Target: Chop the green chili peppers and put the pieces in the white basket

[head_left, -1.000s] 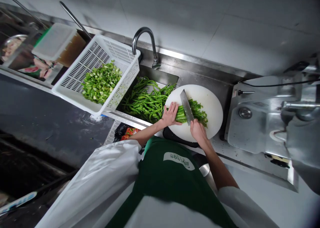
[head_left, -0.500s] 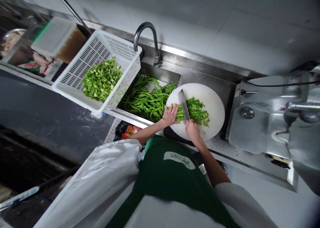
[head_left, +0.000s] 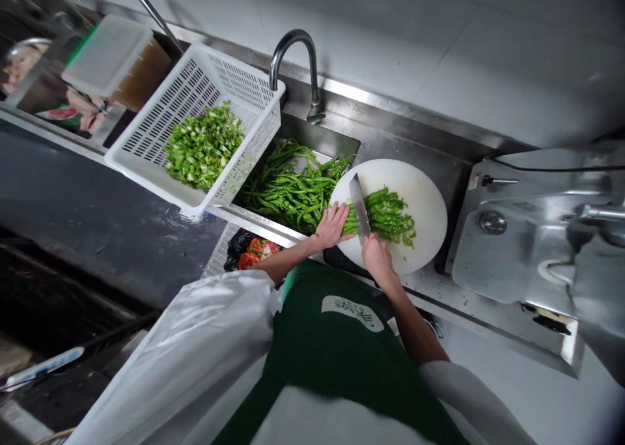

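A bundle of long green peppers [head_left: 385, 214] lies across a round white cutting board [head_left: 427, 220], its right-hand part in cut pieces. My left hand [head_left: 332, 227] rests flat on the bundle's left end, fingers stretched and a little apart. In my right hand [head_left: 377, 257] is the handle of a kitchen knife [head_left: 360, 204], held closed. The blade stands across the peppers, just right of my left fingers. More whole green peppers [head_left: 297, 194] fill the sink [head_left: 336, 142] left of the board.
A white perforated basket [head_left: 141, 152] with chopped green peppers [head_left: 205, 148] sits over the sink's left side. Behind it curves a faucet [head_left: 297, 38]. A lidded plastic tub [head_left: 110, 54] is farther left. Metal equipment [head_left: 508, 236] stands right of the board. Black and red bags [head_left: 254, 249] lie below the counter edge.
The view has shifted slightly. Relative to the board, the knife and both hands have moved a little left along the pepper bundle. My right hand keeps its grip on the knife.
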The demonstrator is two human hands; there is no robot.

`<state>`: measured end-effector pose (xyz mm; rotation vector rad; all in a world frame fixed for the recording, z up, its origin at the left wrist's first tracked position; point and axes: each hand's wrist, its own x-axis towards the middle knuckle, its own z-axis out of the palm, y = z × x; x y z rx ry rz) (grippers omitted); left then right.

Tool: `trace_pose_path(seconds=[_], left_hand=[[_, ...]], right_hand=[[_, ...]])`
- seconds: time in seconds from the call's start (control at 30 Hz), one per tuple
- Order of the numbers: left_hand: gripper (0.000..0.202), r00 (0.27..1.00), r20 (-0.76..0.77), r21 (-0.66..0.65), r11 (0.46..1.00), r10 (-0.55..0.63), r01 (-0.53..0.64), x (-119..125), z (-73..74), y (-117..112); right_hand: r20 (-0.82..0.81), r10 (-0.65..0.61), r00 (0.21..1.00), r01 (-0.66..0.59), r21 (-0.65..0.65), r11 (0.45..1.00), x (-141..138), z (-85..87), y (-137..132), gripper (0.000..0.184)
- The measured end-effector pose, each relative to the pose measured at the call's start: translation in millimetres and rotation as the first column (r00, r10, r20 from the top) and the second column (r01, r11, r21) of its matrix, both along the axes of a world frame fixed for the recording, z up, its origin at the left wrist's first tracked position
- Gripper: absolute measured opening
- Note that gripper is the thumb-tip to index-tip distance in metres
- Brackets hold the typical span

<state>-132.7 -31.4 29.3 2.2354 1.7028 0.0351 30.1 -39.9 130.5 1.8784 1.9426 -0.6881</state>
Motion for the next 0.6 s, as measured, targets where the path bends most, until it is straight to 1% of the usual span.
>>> trace_pose_path(seconds=[0.1,0.17,0.23,0.27,0.37,0.43,0.5,0.6], left_hand=[[0.086,1.0,0.003,-0.009,1.0,-0.002,0.002,-0.3,-0.5,2.7],[0.088,1.0,0.0,-0.008,1.0,-0.004,0.004,-1.9,1.0,3.8],[0.092,1.0,0.004,0.006,1.0,0.017,-0.017,-4.5,2.5,3.6],[0.093,0.999,0.013,0.021,0.999,0.046,-0.046,-6.0,3.0,2.9],[0.088,0.979,0.051,0.072,0.977,0.199,-0.202,-8.6,1.9,-1.4],[0.083,0.963,0.071,0.075,0.962,0.259,-0.264,-6.2,-1.0,-4.9],[0.08,0.963,0.08,0.054,0.964,0.258,-0.262,-0.2,-4.7,-7.3],[0.076,0.967,0.079,0.012,0.969,0.243,-0.245,9.4,-9.3,-8.0]], right_hand=[[-0.013,-0.037,0.999,0.037,0.018,0.999,-5.8,-12.0,6.5,0.035],[-0.021,-0.042,0.999,0.042,0.021,0.999,-4.9,-13.6,10.7,0.036],[-0.026,-0.022,0.999,0.022,0.008,1.0,-0.7,-8.9,12.9,0.036],[-0.022,-0.012,1.0,0.012,0.006,1.0,1.7,-4.7,12.7,0.036],[0.017,-0.002,1.0,0.001,0.034,0.999,5.3,9.0,5.5,0.037],[0.03,0.01,0.999,-0.012,0.055,0.998,3.0,13.9,-2.0,0.038],[0.026,0.038,0.999,-0.039,0.04,0.998,-2.1,12.9,-7.9,0.037],[0.027,0.059,0.998,-0.059,0.002,0.998,-12.6,2.1,-10.4,0.035]])
